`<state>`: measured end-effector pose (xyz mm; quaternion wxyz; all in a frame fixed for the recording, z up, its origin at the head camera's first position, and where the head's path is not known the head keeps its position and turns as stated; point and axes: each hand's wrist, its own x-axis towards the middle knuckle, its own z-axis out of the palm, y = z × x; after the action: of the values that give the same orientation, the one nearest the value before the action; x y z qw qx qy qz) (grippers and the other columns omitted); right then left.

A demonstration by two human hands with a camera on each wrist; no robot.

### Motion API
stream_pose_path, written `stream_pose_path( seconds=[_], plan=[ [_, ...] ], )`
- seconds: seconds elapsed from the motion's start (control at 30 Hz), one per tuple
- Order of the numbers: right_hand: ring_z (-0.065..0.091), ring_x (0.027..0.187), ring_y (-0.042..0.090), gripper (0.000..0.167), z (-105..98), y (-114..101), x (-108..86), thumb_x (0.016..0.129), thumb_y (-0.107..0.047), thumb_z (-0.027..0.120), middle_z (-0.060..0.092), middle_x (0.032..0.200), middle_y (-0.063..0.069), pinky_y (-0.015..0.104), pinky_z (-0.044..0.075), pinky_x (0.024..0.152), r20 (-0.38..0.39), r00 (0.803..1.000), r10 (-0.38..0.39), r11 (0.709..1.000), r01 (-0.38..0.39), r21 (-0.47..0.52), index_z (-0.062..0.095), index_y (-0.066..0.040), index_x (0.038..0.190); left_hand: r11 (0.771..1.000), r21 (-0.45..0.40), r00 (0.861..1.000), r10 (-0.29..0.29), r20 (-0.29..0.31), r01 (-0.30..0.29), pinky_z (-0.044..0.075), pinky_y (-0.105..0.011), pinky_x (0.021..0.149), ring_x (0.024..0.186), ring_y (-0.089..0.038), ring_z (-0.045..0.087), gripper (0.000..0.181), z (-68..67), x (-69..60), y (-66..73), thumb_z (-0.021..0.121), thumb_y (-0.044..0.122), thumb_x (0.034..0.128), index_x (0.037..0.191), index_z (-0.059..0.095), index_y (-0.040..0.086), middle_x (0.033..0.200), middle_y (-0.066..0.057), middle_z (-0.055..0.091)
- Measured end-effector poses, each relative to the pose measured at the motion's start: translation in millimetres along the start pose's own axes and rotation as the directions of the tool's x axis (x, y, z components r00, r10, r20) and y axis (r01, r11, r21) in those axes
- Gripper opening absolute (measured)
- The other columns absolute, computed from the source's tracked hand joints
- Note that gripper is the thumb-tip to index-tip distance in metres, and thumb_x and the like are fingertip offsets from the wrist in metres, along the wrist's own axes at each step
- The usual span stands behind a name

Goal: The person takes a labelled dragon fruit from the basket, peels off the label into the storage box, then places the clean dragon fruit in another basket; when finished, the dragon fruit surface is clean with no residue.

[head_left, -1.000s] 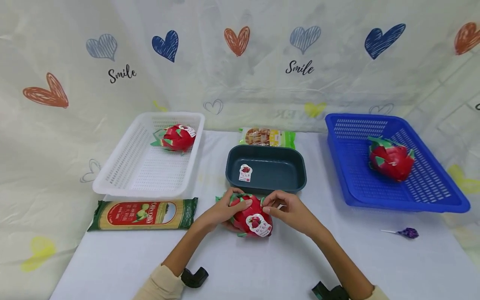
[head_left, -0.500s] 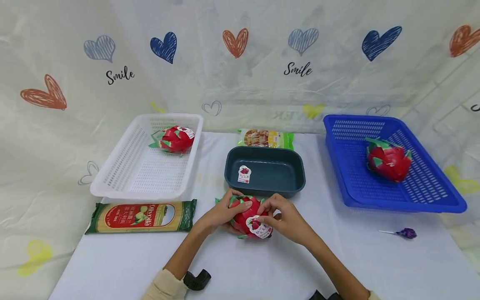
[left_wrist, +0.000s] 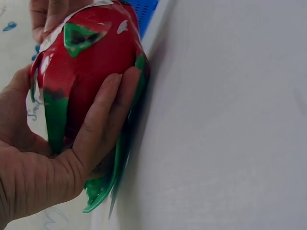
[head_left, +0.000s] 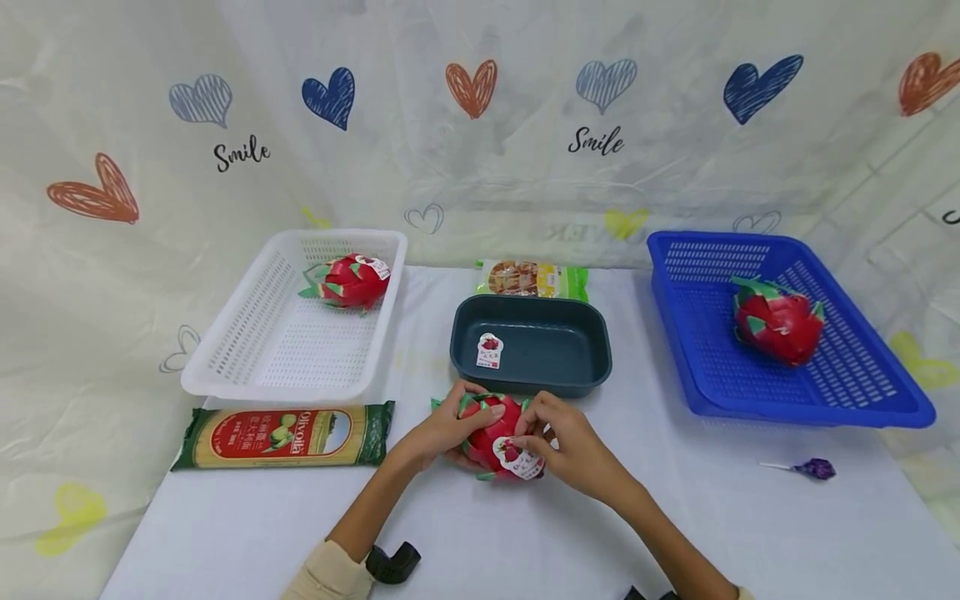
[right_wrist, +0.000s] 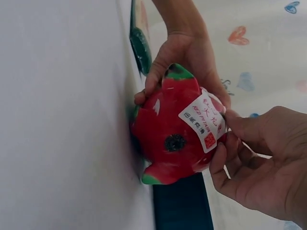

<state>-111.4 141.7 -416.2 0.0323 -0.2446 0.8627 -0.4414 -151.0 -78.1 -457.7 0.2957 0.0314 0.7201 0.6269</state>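
Observation:
A red dragon fruit with green scales lies on the white table, just in front of the dark tray. My left hand grips it from the left, thumb on top and fingers curled along its side in the left wrist view. A white sticker with red and black print is on the fruit, its far edge seemingly a little raised. My right hand pinches the edge of that sticker between thumb and finger. Another such sticker is inside the dark tray.
Left, a white basket holds a dragon fruit; right, a blue basket holds another dragon fruit. A pasta packet lies front left, a lollipop front right. Behind the tray is a green-edged food packet.
My right hand has moved from the fruit's upper right side down onto the sticker and pinches its edge. My left hand keeps its grip on the dragon fruit.

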Motion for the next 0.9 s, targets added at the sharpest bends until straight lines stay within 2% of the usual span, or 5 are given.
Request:
stream_pose_path(
  seconds=[0.1, 0.23, 0.47, 0.73, 0.9],
  plan=[
    [0.056, 0.080, 0.006, 0.018, 1.8, 0.6, -2.1, 0.084, -0.012, 0.076, 0.057, 0.091, -0.006, 0.024, 0.056, 0.070, -0.007, 0.999, -0.040, 0.999, 0.039, -0.028, 0.062, -0.016, 0.094, 1.000, -0.008, 1.000, -0.001, 0.005, 0.001, 0.061, -0.045, 0.068, 0.113, -0.032, 0.058, 0.061, 0.2, -0.6, -0.2, 0.071, 0.040, 0.0877, 0.131, 0.033, 0.021, 0.130, -0.013, 0.052],
    [0.056, 0.082, 0.006, 0.021, 3.4, 0.6, -2.5, 0.084, -0.017, 0.076, 0.058, 0.091, -0.006, 0.023, 0.057, 0.070, -0.024, 0.999, -0.034, 0.999, 0.033, -0.035, 0.062, -0.015, 0.099, 1.000, -0.013, 1.000, -0.002, 0.011, 0.002, 0.060, -0.046, 0.067, 0.110, -0.032, 0.060, 0.058, -0.2, -0.9, -1.1, 0.069, 0.039, 0.0893, 0.131, 0.033, 0.021, 0.129, -0.014, 0.052],
    [0.055, 0.079, 0.005, 0.019, 2.7, 0.1, -0.4, 0.083, -0.014, 0.077, 0.056, 0.087, -0.007, 0.021, 0.056, 0.069, -0.016, 0.998, -0.068, 0.996, 0.067, -0.050, 0.062, -0.015, 0.095, 1.000, -0.019, 1.000, 0.002, 0.019, -0.002, 0.060, -0.047, 0.066, 0.107, -0.031, 0.062, 0.058, -1.1, -0.4, -1.4, 0.069, 0.040, 0.0892, 0.131, 0.033, 0.022, 0.129, -0.015, 0.053],
    [0.056, 0.087, 0.002, 0.020, 7.1, -1.6, -3.3, 0.085, -0.011, 0.074, 0.051, 0.091, -0.009, 0.016, 0.055, 0.077, -0.016, 0.990, -0.138, 0.973, 0.133, -0.187, 0.057, -0.014, 0.097, 0.999, -0.038, 0.999, -0.007, 0.037, 0.009, 0.060, -0.048, 0.067, 0.107, -0.032, 0.061, 0.057, -1.7, -0.8, -2.0, 0.070, 0.038, 0.0888, 0.130, 0.033, 0.023, 0.130, -0.015, 0.051],
    [0.058, 0.092, 0.002, 0.023, 9.5, -1.1, -5.9, 0.085, -0.011, 0.074, 0.051, 0.096, -0.008, 0.017, 0.056, 0.081, -0.050, 0.982, -0.185, 0.949, 0.165, -0.269, 0.056, -0.014, 0.100, 0.999, -0.035, 0.999, -0.003, 0.037, 0.005, 0.060, -0.048, 0.066, 0.105, -0.031, 0.063, 0.056, -1.8, 1.3, -0.3, 0.069, 0.037, 0.0895, 0.130, 0.033, 0.022, 0.129, -0.015, 0.052]
  ],
)
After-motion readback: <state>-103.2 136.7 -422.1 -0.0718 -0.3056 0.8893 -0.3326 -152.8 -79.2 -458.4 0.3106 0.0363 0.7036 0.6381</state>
